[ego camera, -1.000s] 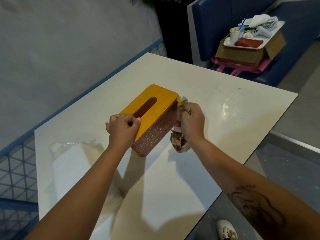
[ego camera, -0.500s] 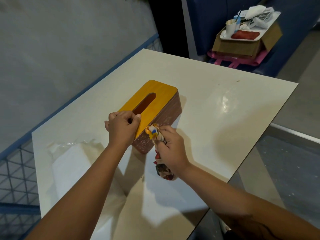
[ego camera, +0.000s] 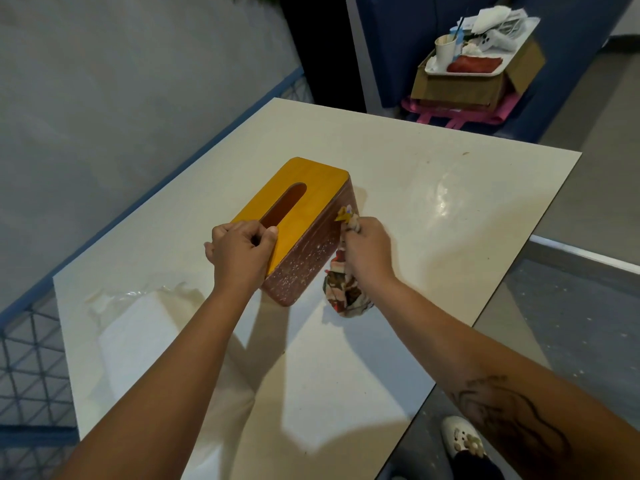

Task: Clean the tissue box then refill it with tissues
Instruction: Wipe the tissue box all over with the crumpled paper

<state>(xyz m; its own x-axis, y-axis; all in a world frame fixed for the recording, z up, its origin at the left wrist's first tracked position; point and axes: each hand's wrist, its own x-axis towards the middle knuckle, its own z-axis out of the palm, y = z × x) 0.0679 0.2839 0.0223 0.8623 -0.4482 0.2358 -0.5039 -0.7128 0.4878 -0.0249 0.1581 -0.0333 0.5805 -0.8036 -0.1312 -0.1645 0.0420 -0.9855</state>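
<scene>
A tissue box [ego camera: 304, 202] with a yellow wooden lid, an oval slot and a dark red speckled body stands in the middle of the white table [ego camera: 450, 202]. My left hand [ego camera: 240, 252] grips the box's near end, with fingers curled over the lid edge by the slot. My right hand [ego camera: 367, 247] holds a bunched patterned cloth [ego camera: 343, 292] against the box's right side wall; the cloth's tail hangs down to the table. A pack of white tissues [ego camera: 138, 327] in clear plastic wrap lies at the near left of the table.
Beyond the table's far edge a blue seat [ego camera: 391, 46] carries a cardboard box [ego camera: 460, 84] topped by a tray with a cup and clutter. A wall and blue mesh railing [ego camera: 31, 358] run along the left. My white shoe [ego camera: 462, 436] shows on the floor at the right.
My right hand with the cloth slid along the box's right side: from the far end to the near corner, then back toward the middle. My left hand kept its grip.
</scene>
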